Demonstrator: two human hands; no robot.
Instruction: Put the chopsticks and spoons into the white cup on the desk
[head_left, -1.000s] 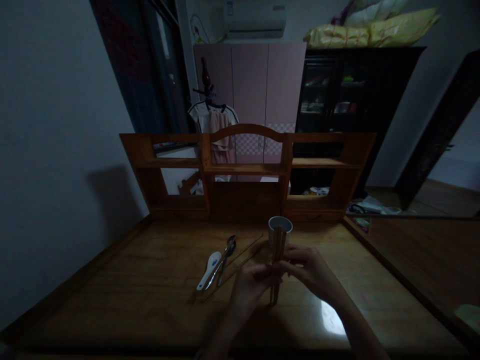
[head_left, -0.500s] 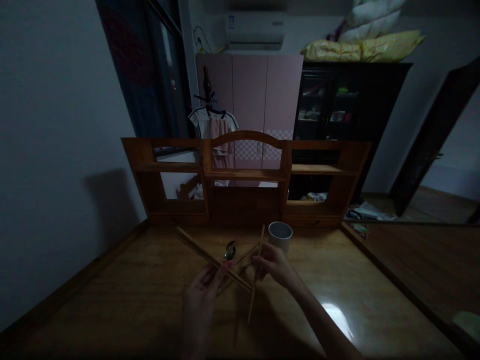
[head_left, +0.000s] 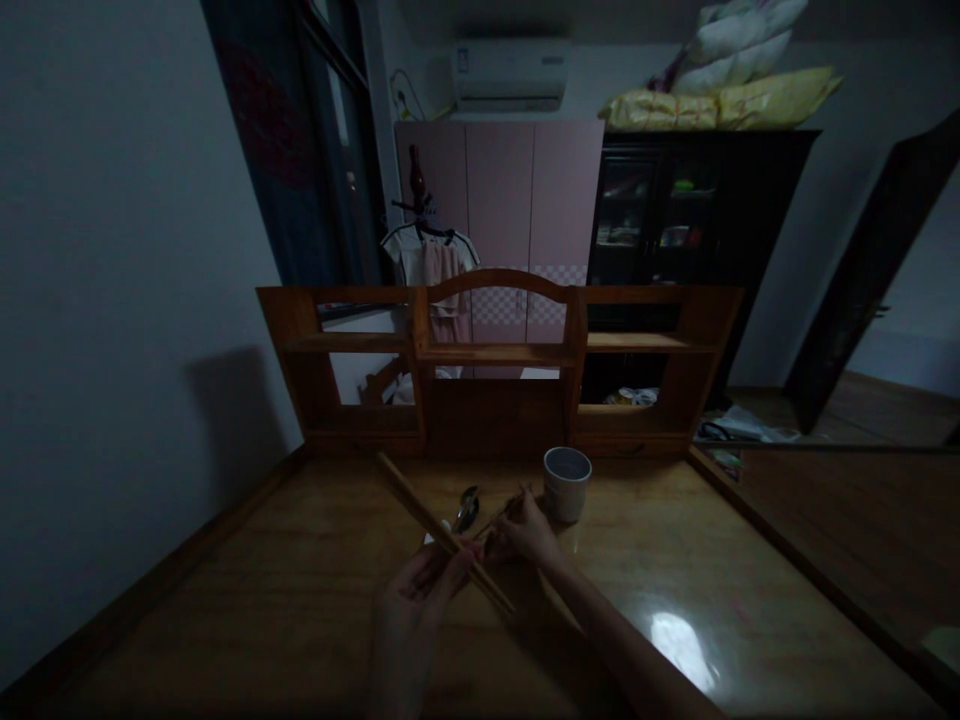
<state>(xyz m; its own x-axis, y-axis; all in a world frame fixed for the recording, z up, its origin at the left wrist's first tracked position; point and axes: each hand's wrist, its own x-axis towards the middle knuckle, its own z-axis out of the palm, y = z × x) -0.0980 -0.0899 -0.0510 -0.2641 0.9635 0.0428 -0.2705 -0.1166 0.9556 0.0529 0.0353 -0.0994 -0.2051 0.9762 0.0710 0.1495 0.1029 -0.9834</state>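
My left hand (head_left: 424,590) is closed around a small bundle of wooden chopsticks (head_left: 424,515), held slantwise above the table. Just to its right, my right hand (head_left: 529,530) pinches low over the tabletop at another chopstick (head_left: 495,522), whose far part shows between the two hands. My fingers hide how many sticks are there. Metal spoons (head_left: 468,508) lie behind my left hand, partly covered by the bundle. A light grey cup (head_left: 567,487) stands upright directly behind and right of my right hand.
A wooden shelf unit (head_left: 499,353) runs along the back of the table (head_left: 285,580). The wall (head_left: 135,300) borders the left side, and a raised wooden edge (head_left: 795,565) runs down the right.
The single chopstick upright in my right hand no longer shows there. My right hand has lowered to the sticks on the table, while my left still holds its bundle. The view shifted slightly.
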